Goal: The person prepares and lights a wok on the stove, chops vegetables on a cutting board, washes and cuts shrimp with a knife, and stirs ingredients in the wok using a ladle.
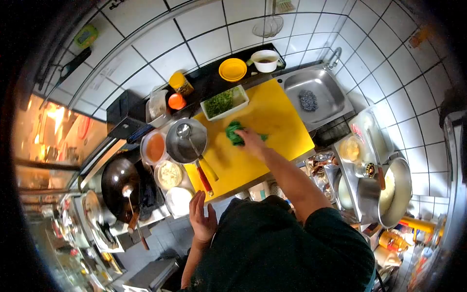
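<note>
The right hand presses a crumpled green cloth flat-fingered onto the yellow cutting board, near its middle. The left hand hangs free, fingers loosely spread, holding nothing, near the worktop's near edge. The board looks mostly bare and wiped; the part under the steel pan at the left remains uncleaned.

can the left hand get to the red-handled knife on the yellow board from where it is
Probably yes. The left hand hangs open just off the near edge of the yellow cutting board, and the red-handled knife lies at that edge, handle toward it, with nothing between. The right hand presses a green cloth farther along.
</note>
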Available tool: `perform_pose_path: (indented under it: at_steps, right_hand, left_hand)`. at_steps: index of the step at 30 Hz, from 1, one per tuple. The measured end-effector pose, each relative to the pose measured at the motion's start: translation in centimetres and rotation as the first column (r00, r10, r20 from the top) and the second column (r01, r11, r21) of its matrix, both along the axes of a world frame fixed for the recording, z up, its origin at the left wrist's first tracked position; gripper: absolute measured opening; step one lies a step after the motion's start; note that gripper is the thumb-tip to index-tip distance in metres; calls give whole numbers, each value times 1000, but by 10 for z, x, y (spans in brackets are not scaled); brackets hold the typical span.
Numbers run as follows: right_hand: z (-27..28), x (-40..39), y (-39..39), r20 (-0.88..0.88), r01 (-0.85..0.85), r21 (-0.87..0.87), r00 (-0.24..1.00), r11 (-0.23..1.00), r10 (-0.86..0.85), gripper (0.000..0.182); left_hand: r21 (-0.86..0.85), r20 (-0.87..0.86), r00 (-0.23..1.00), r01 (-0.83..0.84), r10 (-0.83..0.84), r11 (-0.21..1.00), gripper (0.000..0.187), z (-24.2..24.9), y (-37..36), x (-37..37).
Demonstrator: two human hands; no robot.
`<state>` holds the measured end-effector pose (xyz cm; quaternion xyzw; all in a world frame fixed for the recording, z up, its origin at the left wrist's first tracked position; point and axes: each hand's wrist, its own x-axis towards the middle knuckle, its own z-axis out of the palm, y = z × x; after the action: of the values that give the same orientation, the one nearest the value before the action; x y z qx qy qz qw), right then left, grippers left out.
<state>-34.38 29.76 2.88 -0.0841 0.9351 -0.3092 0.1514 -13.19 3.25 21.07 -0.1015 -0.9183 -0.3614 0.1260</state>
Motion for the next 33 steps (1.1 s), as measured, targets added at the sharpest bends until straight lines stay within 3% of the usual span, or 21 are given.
perform_pose_path:
  at_steps: [2,5,7,9,12,15,16,19,23,25,29,31,33]
  right_hand:
    - [56,16,-8,-119,-67,-159,992,985,48,65]
    - [24,-20,18,-296,361,-105,878,927,-376,66]
    - [47,-65,58,-533,557,-158,647,816,-545,66]
    - [126,-84,80,-671,559,-208,515,802,-533,70]
    - [139,-140,112,-770,555,-134,463,821,-439,57]
    - [122,-178,145,-653,349,-181,657,920,-378,37]
    - [121,-181,150,-721,311,-179,604,933,-340,26]
    - [132,-173,167,-573,303,-242,721,922,-388,27]
    - [154,-139,209,-569,269,-362,695,892,-440,28]
    - [164,-119,237,-527,311,-315,729,897,-437,27]
    - [165,-90,283,-516,279,-279,763,919,-388,25]
    - [157,-80,299,-523,241,-229,786,943,-328,25]
    - [149,-70,310,-522,213,-229,797,950,-304,25]
  left_hand:
    - [30,16,999,30,-30,999,49,1,-8,-15]
    - [41,24,997,76,-77,996,49,1,-17,-32]
    - [85,46,993,100,-104,991,49,1,-19,-41]
    - [103,16,992,124,-126,987,49,0,-13,-48]
    - [107,-3,988,156,-157,982,45,3,8,-56]
    - [99,32,989,142,-146,985,44,4,34,-60]
    - [101,14,988,149,-151,984,44,1,44,-62]
    - [75,26,991,132,-135,988,43,1,79,-72]
    - [41,2,992,129,-130,991,38,-2,137,-115]
    - [23,63,992,106,-107,994,38,-7,169,-150]
    - [-93,-81,982,161,-169,983,20,-19,224,-259]
    - [-219,79,993,103,-87,970,13,-9,253,-315]
    - [-352,83,997,26,4,936,12,-8,279,-369]
